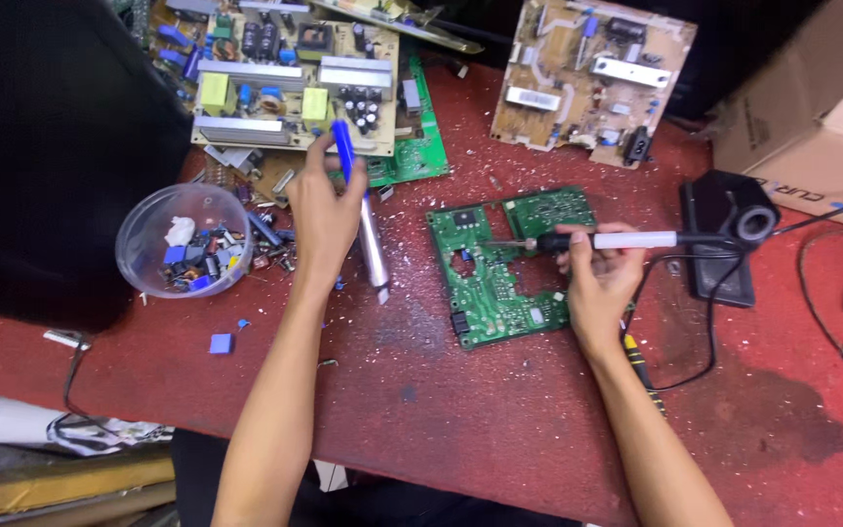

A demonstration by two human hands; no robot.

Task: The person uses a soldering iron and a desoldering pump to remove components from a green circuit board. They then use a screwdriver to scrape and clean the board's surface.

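Note:
My left hand (324,210) grips a solder sucker (368,234) with a blue plunger top and a silver barrel, its tip pointing down at the red table. My right hand (597,283) holds a soldering iron (602,240) with a white and black handle, lying level. Its metal tip reaches left over a green circuit board (500,263) that lies flat on the table. The sucker hangs to the left of that board, apart from it.
A clear bowl (139,244) of several small parts sits at the left. Larger tan circuit boards (290,78) (592,78) lie at the back. A black iron stand (724,234) and cardboard box (812,117) are at the right. Loose parts and cables scatter the red table (500,410).

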